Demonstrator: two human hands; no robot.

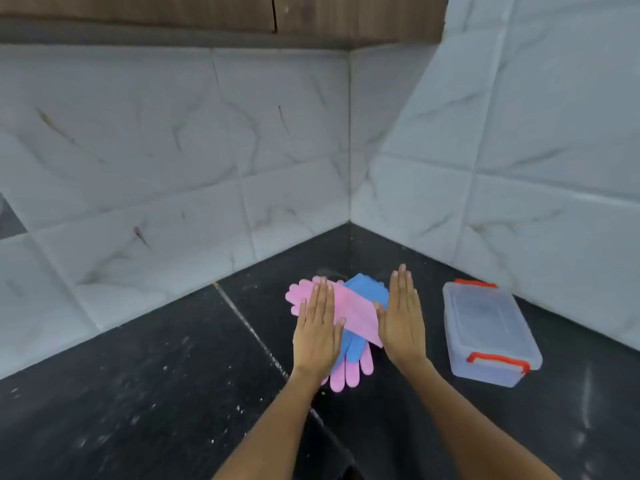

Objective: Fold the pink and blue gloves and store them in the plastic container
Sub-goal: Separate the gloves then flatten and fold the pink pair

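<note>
Flat hands — on gloves

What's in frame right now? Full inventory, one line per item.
gloves: a crossed pile, pink and blue, exact count unclear, on the countertop near the corner
plastic container: 1, clear with orange-red latches, lid on, right of the gloves
countertop: 1, black, speckled
wall tiles: white marbled, behind and to the right
cabinet: wooden, top edge
left hand: flat on the gloves
right hand: flat, at the pile's right edge
</note>
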